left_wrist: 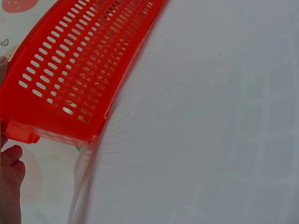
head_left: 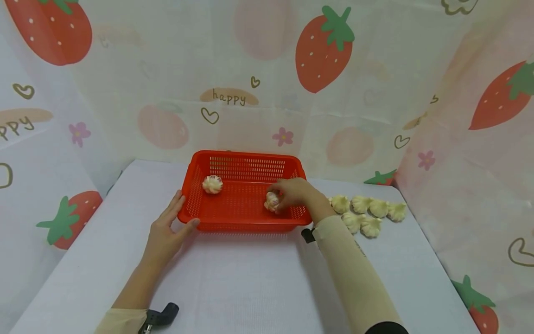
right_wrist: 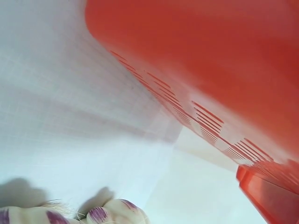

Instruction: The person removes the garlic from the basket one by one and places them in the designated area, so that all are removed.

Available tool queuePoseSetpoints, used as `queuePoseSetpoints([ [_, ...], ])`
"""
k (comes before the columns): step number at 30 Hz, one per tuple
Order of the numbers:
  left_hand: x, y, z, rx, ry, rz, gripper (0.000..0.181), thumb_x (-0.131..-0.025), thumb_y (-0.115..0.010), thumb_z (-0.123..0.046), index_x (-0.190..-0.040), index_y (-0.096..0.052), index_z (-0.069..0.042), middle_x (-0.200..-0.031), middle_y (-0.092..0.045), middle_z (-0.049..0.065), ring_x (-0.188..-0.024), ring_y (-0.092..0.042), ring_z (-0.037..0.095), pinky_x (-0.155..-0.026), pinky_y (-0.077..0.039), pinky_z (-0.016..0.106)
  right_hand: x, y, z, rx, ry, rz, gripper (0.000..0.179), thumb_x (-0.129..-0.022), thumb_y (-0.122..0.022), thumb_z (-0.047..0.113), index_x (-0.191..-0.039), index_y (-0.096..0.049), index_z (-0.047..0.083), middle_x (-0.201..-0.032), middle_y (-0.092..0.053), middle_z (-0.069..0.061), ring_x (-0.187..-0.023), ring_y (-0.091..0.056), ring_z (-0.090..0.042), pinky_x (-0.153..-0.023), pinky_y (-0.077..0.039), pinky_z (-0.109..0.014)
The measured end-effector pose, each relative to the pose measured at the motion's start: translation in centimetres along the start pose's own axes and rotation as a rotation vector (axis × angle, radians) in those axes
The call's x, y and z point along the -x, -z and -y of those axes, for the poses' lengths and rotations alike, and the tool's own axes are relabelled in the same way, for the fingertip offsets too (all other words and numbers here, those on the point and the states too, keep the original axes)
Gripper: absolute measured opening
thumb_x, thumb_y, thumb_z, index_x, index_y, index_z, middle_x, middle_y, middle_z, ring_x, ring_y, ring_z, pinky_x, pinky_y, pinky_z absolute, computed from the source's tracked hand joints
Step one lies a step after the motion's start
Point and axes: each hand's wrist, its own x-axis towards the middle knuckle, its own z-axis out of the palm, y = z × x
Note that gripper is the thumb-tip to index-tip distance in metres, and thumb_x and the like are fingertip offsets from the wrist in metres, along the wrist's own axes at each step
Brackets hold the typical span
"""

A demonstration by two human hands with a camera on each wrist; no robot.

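Observation:
My left hand (head_left: 164, 236) holds the near left corner of a red plastic basket (head_left: 246, 227), thumb at the front rim and fingers along the left end. In the left wrist view, part of the left hand (left_wrist: 11, 175) shows beside the basket's end handle (left_wrist: 21, 133). Inside the basket at the right, my right hand (head_left: 294, 192) grips a garlic bulb (head_left: 272, 202), its far side hidden by the fingers. Another garlic bulb (head_left: 212, 184) lies on the left of the basket floor. The right wrist view shows the basket's outer wall (right_wrist: 201, 60), but not the hand.
Right of the basket, several garlic bulbs (head_left: 378, 208) lie in two rows on the white-covered table (head_left: 250, 287). Two garlic bulbs (right_wrist: 121, 212) show at the bottom of the right wrist view. A strawberry-printed curtain (head_left: 267, 60) stands behind the table and along its sides.

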Motion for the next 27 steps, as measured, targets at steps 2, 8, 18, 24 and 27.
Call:
queuePoseSetpoints([
  [2, -0.01, 0.03, -0.03, -0.003, 0.005, 0.001, 0.081, -0.09, -0.079, -0.038, -0.159, -0.039, -0.021, -0.166, -0.033, -0.007, -0.153, -0.034, 0.021, -0.112, -0.04, 0.029, 0.05, 0.05, 0.04, 0.011, 0.012, -0.002, 0.057, -0.08, -0.085, 0.043, -0.133, -0.066, 0.039, -0.136, -0.063, 0.006, -0.118, -0.058, -0.026, -0.105, -0.048, -0.047],
  [8, -0.04, 0.02, -0.07, -0.004, 0.009, 0.003, 0.081, -0.09, -0.08, -0.037, -0.159, -0.039, -0.021, -0.166, -0.033, -0.005, -0.153, -0.034, 0.021, -0.113, -0.04, 0.033, 0.14, 0.07, 0.07, 0.023, 0.044, -0.003, 0.055, -0.081, -0.085, 0.039, -0.133, -0.067, 0.036, -0.132, -0.065, 0.01, -0.116, -0.059, -0.024, -0.104, -0.048, -0.044],
  [18, -0.09, 0.06, -0.06, 0.002, 0.002, 0.002, 0.081, -0.09, -0.079, -0.039, -0.159, -0.04, -0.02, -0.166, -0.032, -0.006, -0.153, -0.034, 0.021, -0.113, -0.04, 0.037, 0.43, 0.36, 0.08, -0.14, 0.031, -0.012, 0.043, -0.087, -0.084, 0.029, -0.128, -0.071, 0.026, -0.124, -0.069, 0.007, -0.113, -0.058, -0.019, -0.105, -0.049, -0.041],
  [24, -0.1, -0.05, 0.18, 0.01, 0.004, 0.003, 0.081, -0.09, -0.079, -0.039, -0.159, -0.04, -0.022, -0.166, -0.033, -0.008, -0.153, -0.034, 0.02, -0.113, -0.04, 0.037, 0.45, 0.52, 0.09, -0.211, 0.055, -0.022, 0.037, -0.087, -0.084, 0.024, -0.122, -0.073, 0.022, -0.122, -0.068, 0.005, -0.112, -0.058, -0.018, -0.104, -0.05, -0.04],
  [27, -0.11, -0.06, 0.2, 0.013, 0.002, 0.001, 0.08, -0.09, -0.079, -0.039, -0.158, -0.04, -0.021, -0.166, -0.033, -0.008, -0.153, -0.034, 0.02, -0.112, -0.034, 0.016, 0.4, 0.52, 0.1, -0.228, 0.079, -0.029, 0.032, -0.088, -0.083, 0.02, -0.119, -0.074, 0.021, -0.123, -0.067, 0.004, -0.113, -0.058, -0.018, -0.105, -0.05, -0.039],
])
